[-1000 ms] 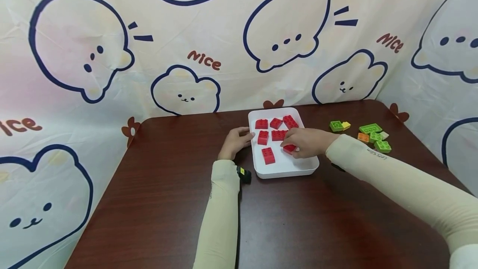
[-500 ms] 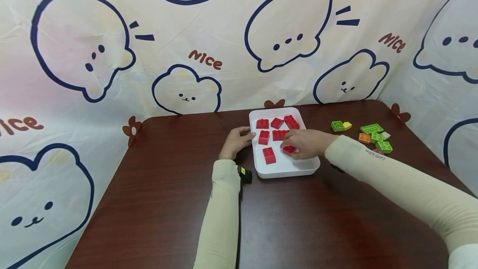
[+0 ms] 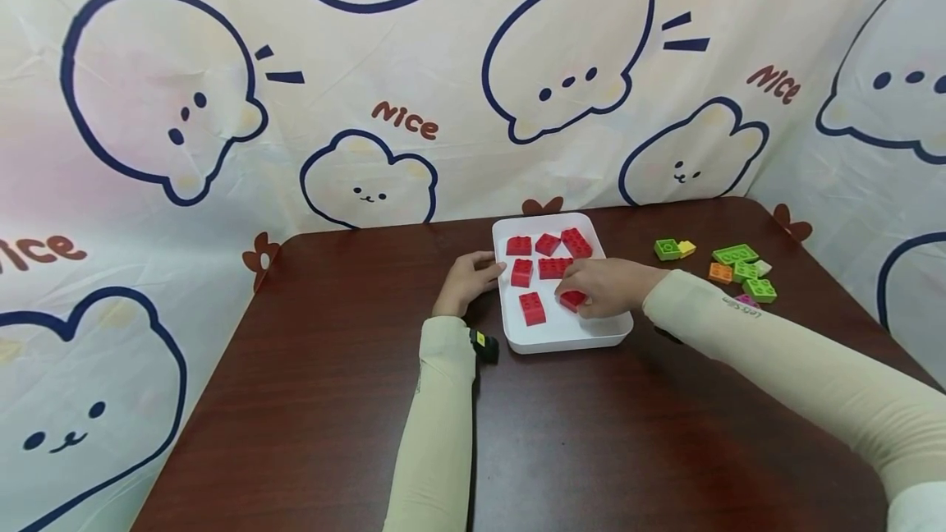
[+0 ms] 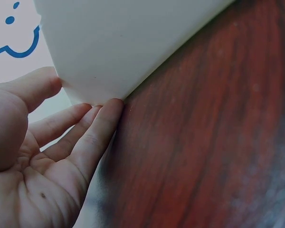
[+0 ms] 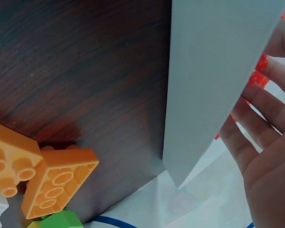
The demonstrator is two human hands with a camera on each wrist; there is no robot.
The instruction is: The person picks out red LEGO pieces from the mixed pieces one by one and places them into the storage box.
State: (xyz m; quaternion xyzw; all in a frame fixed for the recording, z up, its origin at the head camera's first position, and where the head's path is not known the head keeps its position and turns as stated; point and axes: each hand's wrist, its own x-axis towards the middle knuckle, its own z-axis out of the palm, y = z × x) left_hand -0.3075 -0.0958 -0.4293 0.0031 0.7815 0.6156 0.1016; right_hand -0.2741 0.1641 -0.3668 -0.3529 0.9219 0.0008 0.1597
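Note:
A white tray [image 3: 562, 339] stands on the brown table and holds several red bricks lying apart from one another. My left hand [image 3: 466, 279] is at its left side; in the left wrist view the thumb and fingertips [image 4: 115, 105] hold the tray's wall. Inside the tray, at the right, my right hand [image 3: 608, 286] pinches a red brick [image 3: 571, 300] resting low, by the tray floor. Beside that hand lies a longer red brick [image 3: 550, 268], partly hidden. In the right wrist view the tray wall hides most of what the fingers touch.
To the right of the tray lie a green brick [image 3: 668, 249] with a yellow piece [image 3: 686, 248], and a cluster with green bricks [image 3: 735, 254] and an orange brick [image 3: 720, 272]. A pink brick [image 3: 748, 300] shows behind my right sleeve. A printed cloth [image 3: 347, 89] hangs behind the table.
My right hand and the red brick have shifted very slightly within the tray. The pink brick now shows behind the sleeve. My left hand stays in place.

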